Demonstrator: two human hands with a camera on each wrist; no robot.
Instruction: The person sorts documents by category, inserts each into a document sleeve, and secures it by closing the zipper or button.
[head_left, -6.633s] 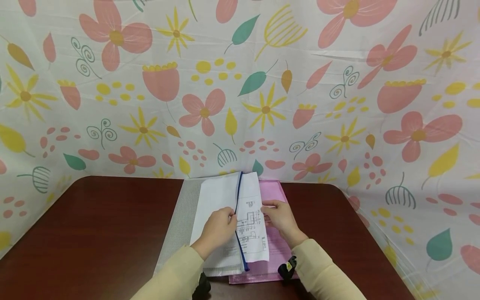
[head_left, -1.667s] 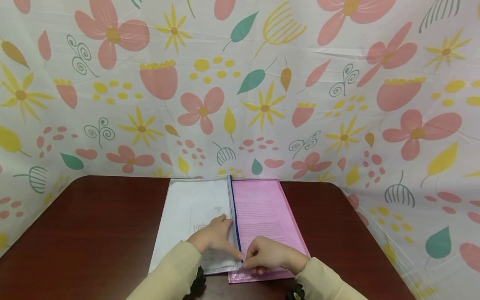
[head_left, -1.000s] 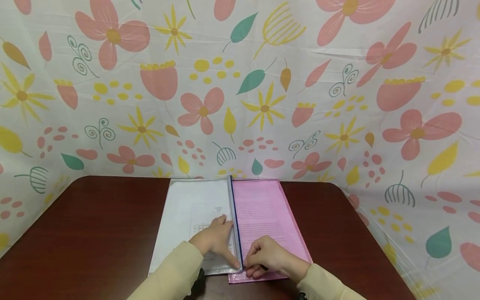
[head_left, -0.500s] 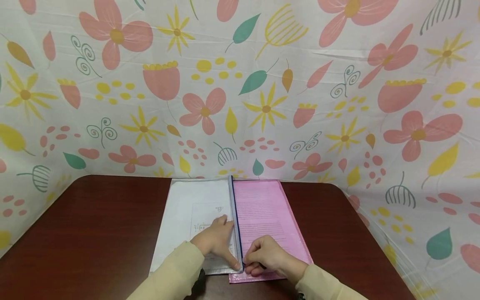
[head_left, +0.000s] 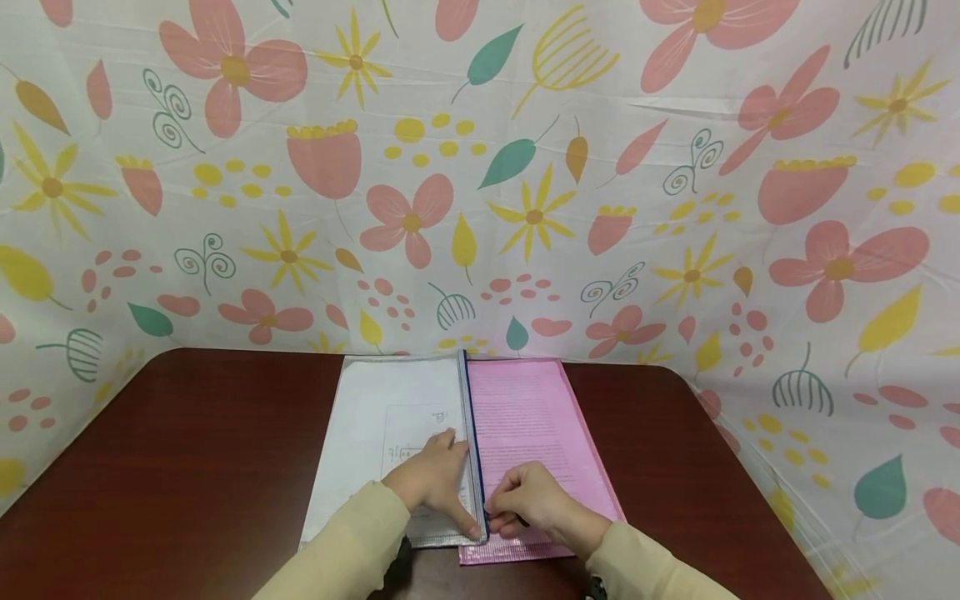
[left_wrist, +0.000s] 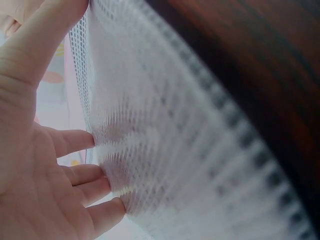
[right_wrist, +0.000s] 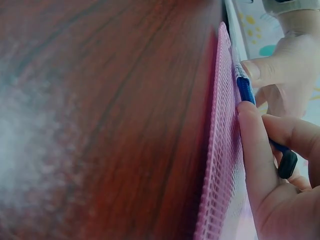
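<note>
A clear-white mesh zipper pouch (head_left: 360,417) lies on the table with a printed sheet showing inside. Its blue zipper (head_left: 471,408) runs along the right edge. My left hand (head_left: 431,479) presses on the pouch with fingers spread, the thumb near its lower right corner. At the near end of the zipper, my right hand (head_left: 538,504) pinches the zipper pull between thumb and forefinger. The pull's black tip (right_wrist: 287,164) sticks out past the fingers in the right wrist view. The slider itself is mostly hidden by the fingers.
Partly under the white pouch, to its right, lies a pink mesh pouch (head_left: 517,400) with printed pages inside. Both are on a dark brown table (head_left: 225,467). A flower-patterned cloth (head_left: 480,167) hangs behind the table's far edge.
Several seconds ago both hands handled a sheet at the open pouch; the sheet is now inside. The right hand has since gone to the zipper's near end and lately shifted slightly away from me.
</note>
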